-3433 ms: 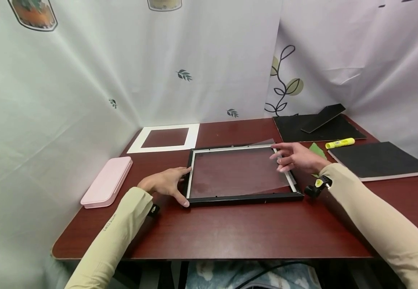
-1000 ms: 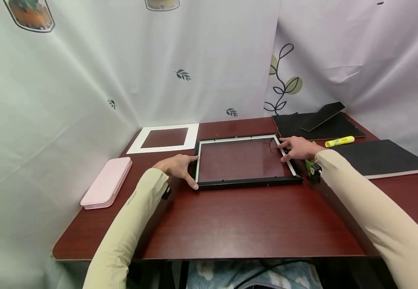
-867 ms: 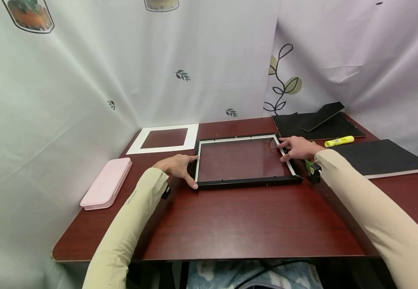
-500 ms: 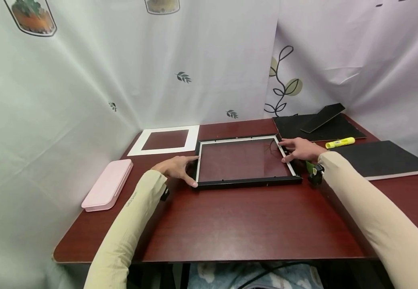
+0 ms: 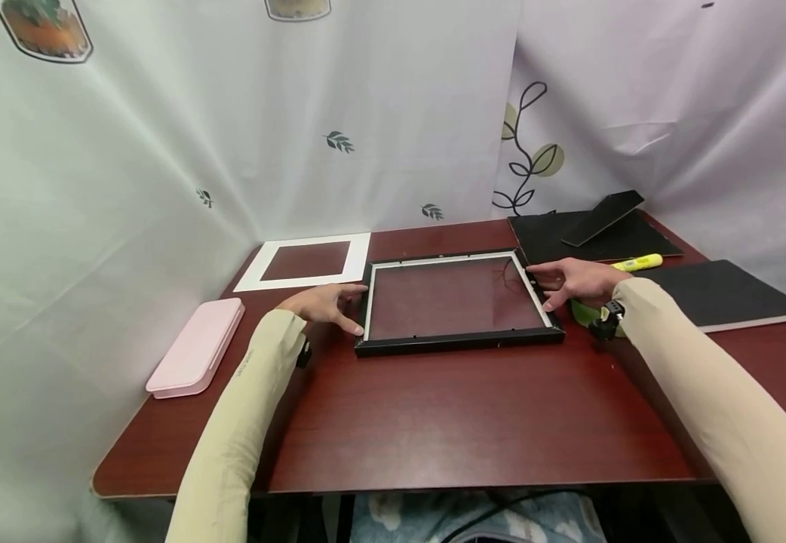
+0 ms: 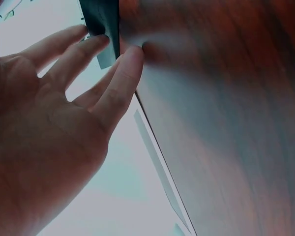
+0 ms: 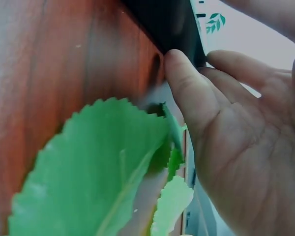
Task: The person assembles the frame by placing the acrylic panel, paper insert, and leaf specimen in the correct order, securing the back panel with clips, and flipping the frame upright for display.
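A black picture frame (image 5: pixel 461 343) with a white inner lip lies flat in mid-table in the head view. A clear sheet (image 5: pixel 447 298) sits inside its opening. My left hand (image 5: pixel 323 305) is at the frame's left side, its fingers extended and the fingertips against the outer edge. In the left wrist view these fingers (image 6: pixel 119 91) reach the frame's dark side. On the opposite side my right hand (image 5: pixel 581 280) touches the outer edge with its fingertips. Its fingers (image 7: pixel 187 81) look fairly straight in the right wrist view. Green leaves (image 7: pixel 96 167) lie on the table under the right wrist.
A white mat board (image 5: pixel 250 277) lies at the back left, with a pink case (image 5: pixel 196 347) in front. At the back right are a black backing board with stand (image 5: pixel 542 234), a yellow tube (image 5: pixel 637 262) and a black-covered book (image 5: pixel 726 290).
The clear sheet, earlier askew past the frame's rim, now lies inside it. The frame has moved back. Both hands have shifted from its inner lip to its outer edges.
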The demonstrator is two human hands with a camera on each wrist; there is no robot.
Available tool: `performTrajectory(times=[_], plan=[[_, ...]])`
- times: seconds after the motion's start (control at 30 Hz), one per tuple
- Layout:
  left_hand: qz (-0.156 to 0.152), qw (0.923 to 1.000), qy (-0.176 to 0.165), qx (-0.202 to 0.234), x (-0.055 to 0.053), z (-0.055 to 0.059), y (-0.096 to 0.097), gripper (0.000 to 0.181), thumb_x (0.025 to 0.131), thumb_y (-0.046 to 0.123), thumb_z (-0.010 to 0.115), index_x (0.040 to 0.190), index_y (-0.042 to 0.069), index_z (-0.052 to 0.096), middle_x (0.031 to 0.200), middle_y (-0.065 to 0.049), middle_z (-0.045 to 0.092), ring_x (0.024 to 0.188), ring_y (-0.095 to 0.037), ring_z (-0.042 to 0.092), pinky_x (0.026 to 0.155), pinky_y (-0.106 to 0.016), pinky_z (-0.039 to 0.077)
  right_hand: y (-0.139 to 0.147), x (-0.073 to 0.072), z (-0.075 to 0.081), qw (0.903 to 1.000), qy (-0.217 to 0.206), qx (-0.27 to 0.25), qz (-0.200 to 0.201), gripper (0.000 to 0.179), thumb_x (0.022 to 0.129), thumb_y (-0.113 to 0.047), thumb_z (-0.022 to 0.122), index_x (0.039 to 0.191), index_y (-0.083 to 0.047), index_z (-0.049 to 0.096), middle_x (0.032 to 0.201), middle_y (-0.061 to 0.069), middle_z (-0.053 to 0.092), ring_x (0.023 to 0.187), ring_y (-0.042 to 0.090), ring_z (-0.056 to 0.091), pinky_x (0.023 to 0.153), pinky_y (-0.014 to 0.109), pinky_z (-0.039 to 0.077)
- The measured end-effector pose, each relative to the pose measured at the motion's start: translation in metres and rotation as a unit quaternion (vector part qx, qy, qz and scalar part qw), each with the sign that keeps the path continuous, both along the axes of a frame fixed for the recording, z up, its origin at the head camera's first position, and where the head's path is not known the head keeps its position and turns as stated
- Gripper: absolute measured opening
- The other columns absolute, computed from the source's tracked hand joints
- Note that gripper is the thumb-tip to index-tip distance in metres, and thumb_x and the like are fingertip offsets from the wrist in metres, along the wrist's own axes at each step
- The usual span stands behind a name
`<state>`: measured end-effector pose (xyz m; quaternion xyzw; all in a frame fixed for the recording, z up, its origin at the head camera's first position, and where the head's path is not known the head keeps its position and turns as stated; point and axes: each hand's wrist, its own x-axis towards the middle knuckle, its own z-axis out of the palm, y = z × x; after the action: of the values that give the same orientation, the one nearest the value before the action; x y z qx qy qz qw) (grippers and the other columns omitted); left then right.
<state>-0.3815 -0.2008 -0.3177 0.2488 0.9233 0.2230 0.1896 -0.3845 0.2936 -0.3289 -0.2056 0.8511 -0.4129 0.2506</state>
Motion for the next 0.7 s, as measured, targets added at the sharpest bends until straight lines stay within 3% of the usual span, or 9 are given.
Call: performTrajectory(times=[0.23, 0.4, 0.57, 0.7], plan=[[0.004, 0.9999, 0.011, -0.011, -0.005, 0.003, 0.001, 0.094, 0.081, 0.026, 0.084, 0.157, 0.007, 0.033, 0.158, -0.020, 0.040, 0.150, -0.035, 0.036, 0.122, -0.050, 0.030, -0.002, -0.001, 0.001, 1.0000, -0.005, 0.005, -0.001, 0.102, 0.085, -0.006, 0.078, 0.159, 0.005, 0.008, 0.164, 0.031, 0.010, 0.151, 0.049, 0.015, 0.117, 0.053, 0.030], [0.014, 0.9994, 0.025, 0.019, -0.007, 0.003, -0.005, 0.082, 0.084, 0.022, 0.082, 0.151, 0.001, 0.041, 0.153, -0.021, 0.047, 0.145, -0.035, 0.043, 0.120, -0.049, 0.033, -0.004, -0.003, 0.005, 0.9993, 0.017, 0.034, 0.006, 0.098, 0.085, -0.011, 0.079, 0.158, 0.006, 0.015, 0.163, 0.031, 0.018, 0.151, 0.049, 0.019, 0.117, 0.057, 0.031], [0.065, 0.9929, 0.097, 0.020, -0.016, 0.002, -0.033, 0.063, 0.086, 0.024, 0.078, 0.141, 0.003, 0.055, 0.145, -0.019, 0.057, 0.138, -0.037, 0.051, 0.116, -0.051, 0.038, -0.019, -0.008, 0.021, 0.9923, 0.049, 0.113, 0.016, 0.092, 0.082, -0.012, 0.081, 0.154, 0.007, 0.028, 0.158, 0.034, 0.029, 0.147, 0.050, 0.030, 0.113, 0.059, 0.038], [0.126, 0.9826, 0.077, 0.113, -0.027, 0.002, -0.060, 0.052, 0.094, 0.011, 0.068, 0.142, -0.002, 0.052, 0.145, -0.026, 0.054, 0.130, -0.034, 0.058, 0.111, -0.050, 0.044, -0.039, -0.010, 0.032, 0.9836, 0.101, 0.149, -0.012, 0.082, 0.080, -0.006, 0.082, 0.149, 0.008, 0.039, 0.153, 0.034, 0.038, 0.141, 0.051, 0.039, 0.107, 0.060, 0.044]])
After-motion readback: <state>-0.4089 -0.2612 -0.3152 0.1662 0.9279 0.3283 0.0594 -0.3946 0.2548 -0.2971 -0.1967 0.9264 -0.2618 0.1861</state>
